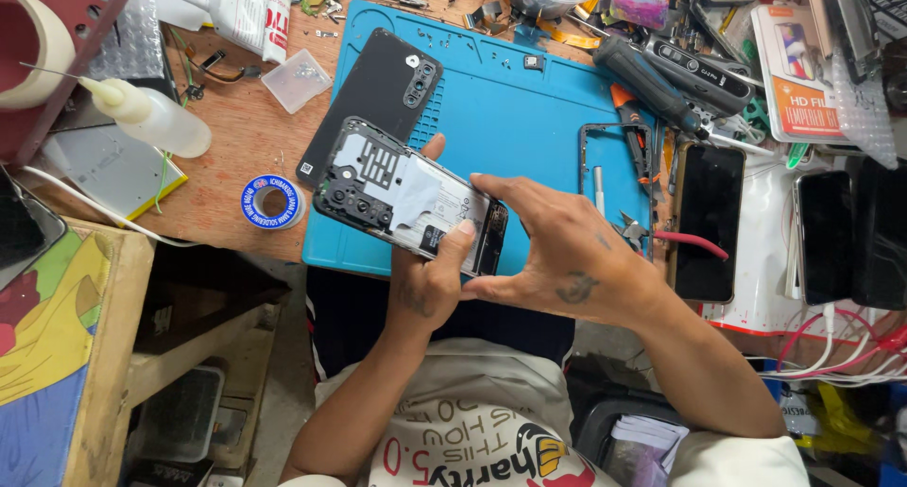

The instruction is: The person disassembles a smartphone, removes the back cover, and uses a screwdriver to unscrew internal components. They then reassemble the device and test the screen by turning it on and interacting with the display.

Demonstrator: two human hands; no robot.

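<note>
Both hands hold an opened smartphone (408, 197) over the blue repair mat (529, 119): left hand (427, 281) grasping its lower edge from beneath, right hand (557, 251) pinching its end. Its black back cover (373, 100) lies on the mat just behind.

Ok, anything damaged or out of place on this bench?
The phone in both hands, left and right, is open, its insides bare; its black back cover lies apart on the blue mat. No spill or breakage shows.
</note>
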